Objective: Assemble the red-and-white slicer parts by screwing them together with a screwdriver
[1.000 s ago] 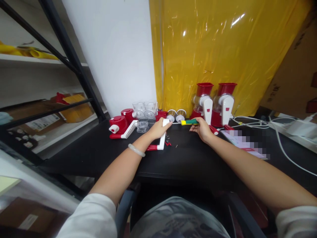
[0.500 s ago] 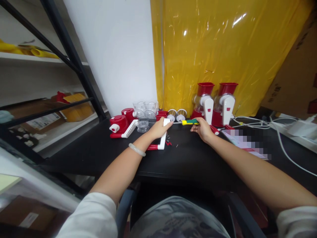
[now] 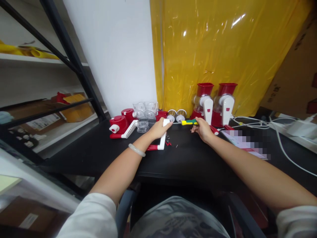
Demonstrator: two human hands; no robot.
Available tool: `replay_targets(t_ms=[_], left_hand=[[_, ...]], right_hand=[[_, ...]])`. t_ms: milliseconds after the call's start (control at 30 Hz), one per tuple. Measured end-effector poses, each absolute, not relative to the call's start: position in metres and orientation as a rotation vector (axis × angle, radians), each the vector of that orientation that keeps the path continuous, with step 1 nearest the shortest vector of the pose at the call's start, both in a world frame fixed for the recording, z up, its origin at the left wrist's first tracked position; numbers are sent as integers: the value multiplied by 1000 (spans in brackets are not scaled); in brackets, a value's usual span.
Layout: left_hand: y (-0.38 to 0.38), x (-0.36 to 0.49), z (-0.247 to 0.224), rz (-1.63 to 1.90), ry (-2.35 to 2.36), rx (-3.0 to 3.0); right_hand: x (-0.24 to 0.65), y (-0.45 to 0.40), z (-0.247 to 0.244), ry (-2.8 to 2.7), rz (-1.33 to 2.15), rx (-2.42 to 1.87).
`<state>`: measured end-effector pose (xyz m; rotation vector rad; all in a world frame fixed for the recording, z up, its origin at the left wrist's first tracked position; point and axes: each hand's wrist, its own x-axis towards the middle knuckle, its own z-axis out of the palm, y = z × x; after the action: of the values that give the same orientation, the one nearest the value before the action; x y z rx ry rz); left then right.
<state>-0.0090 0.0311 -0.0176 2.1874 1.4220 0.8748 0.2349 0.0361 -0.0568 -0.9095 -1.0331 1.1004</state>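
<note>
My left hand is closed round the upper part of a white crank handle with a red grip at its lower end. In my right hand is a screwdriver with a yellow and green handle, held level. Its thin shaft points left and reaches the crank handle by my left fingertips; the exact contact is too small to make out. Below my left hand, several small screws and a small red part lie on the black table.
Two assembled red-and-white rotary graters stand at the back right. Red grater bases, clear plastic hoppers and metal grating drums sit at the back. White cables run along the right, beside a pixelated flat sheet.
Both hands keep almost the same place, and the screwdriver stays against the crank handle. My right fingers have shifted very slightly on its handle.
</note>
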Motion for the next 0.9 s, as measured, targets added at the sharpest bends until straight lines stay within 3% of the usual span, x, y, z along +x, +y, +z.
replay_targets(t_ms=[567,900], left_hand=[[34,-11,-20,883,1432,2205],[34,-10,-19,871,1437,2211]], right_hand=[[232,29,-53,-1182,901,-1003],[234,37,-56,-1022,1110,-932]])
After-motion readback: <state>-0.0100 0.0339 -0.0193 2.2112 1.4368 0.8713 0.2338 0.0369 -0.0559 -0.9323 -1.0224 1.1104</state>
